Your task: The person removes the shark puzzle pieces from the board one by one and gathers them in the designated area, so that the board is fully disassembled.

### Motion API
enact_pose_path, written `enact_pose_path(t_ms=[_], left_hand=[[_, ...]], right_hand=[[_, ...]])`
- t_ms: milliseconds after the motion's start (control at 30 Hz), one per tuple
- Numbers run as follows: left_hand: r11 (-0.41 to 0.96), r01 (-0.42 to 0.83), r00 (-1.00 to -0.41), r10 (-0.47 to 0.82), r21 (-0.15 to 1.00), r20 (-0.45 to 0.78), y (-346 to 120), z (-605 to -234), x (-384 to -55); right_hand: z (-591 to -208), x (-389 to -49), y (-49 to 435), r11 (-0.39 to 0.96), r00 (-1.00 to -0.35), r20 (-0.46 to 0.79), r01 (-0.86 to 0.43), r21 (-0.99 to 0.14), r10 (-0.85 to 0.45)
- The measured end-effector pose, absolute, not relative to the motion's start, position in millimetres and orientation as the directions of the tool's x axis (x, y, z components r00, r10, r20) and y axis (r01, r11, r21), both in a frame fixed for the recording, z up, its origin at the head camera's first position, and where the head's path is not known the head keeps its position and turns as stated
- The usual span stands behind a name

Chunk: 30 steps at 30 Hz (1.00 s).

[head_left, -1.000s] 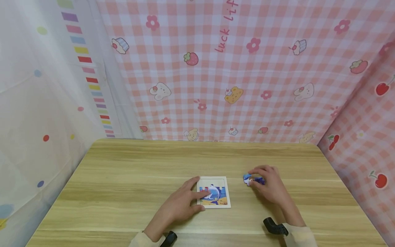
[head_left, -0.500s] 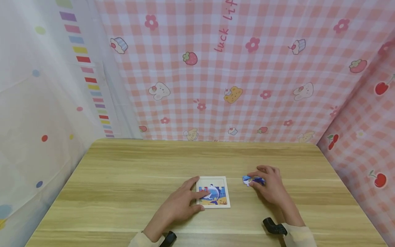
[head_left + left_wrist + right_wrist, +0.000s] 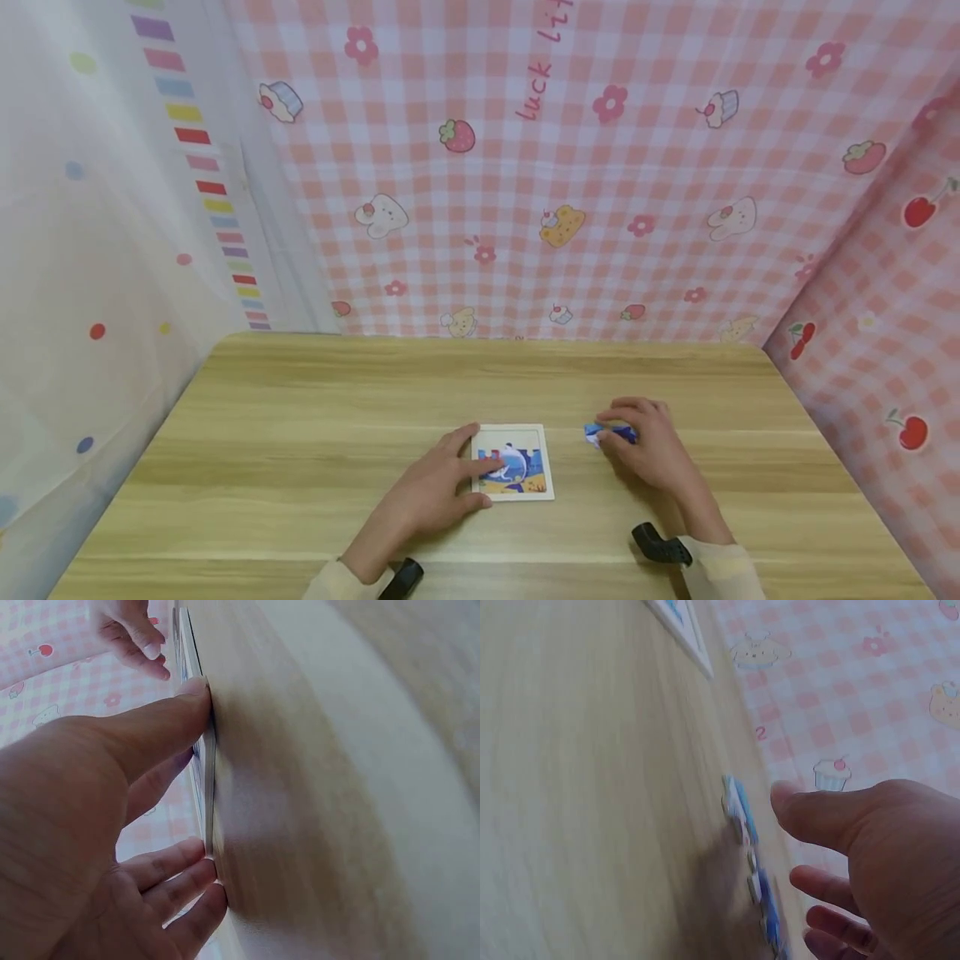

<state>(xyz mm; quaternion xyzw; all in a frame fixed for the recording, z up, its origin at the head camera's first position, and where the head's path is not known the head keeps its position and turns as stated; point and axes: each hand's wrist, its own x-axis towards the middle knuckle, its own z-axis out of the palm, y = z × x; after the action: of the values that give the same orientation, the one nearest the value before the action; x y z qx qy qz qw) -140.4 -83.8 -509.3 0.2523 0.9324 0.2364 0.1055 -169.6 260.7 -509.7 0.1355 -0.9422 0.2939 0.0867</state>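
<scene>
A square white-framed jigsaw puzzle board (image 3: 550, 477) lies on the table, its lower part filled with a blue sea picture and its upper part bare. My left hand (image 3: 435, 493) rests at its left side, the index fingertip on the picture, the thumb by the near edge and another fingertip at the far left corner. To the right, loose blue puzzle pieces (image 3: 592, 434) lie under my right hand (image 3: 648, 443). In the right wrist view, the thumb (image 3: 810, 814) is apart from the pieces (image 3: 739, 808), with nothing pinched. The hand partly hides the pieces in the head view.
The wooden table (image 3: 337, 392) spreads around the board and pieces. A pink checked cloth (image 3: 480, 183) hangs behind it, and a pale dotted cloth (image 3: 82, 250) hangs on the left. Black wrist mounts (image 3: 660, 546) sit near both sleeves.
The loose piece by my right fingertips has turned slightly and lies straighter beside the other. My left hand keeps its place on the board. The head view has shifted a little.
</scene>
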Motion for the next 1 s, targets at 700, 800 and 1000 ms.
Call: enact_pose_path(t_ms=[700, 800, 1000], left_hand=[[0.688, 0.533, -0.79, 0.613, 0.492, -0.003, -77, -505, -137], [0.669, 0.569, -0.763, 0.647, 0.477, 0.002, -74, -506, -135], [0.652, 0.616, -0.727, 0.686, 0.443, 0.001, -70, -508, -133]], right_hand=[[-508, -164, 210, 0.734, -0.959, 0.165, -0.282, -0.618, -0.229], [-508, -163, 203, 0.725, -0.96, 0.144, -0.277, -0.631, -0.241], [-509, -159, 190, 0.713, -0.956, 0.121, -0.28, -0.642, -0.267]])
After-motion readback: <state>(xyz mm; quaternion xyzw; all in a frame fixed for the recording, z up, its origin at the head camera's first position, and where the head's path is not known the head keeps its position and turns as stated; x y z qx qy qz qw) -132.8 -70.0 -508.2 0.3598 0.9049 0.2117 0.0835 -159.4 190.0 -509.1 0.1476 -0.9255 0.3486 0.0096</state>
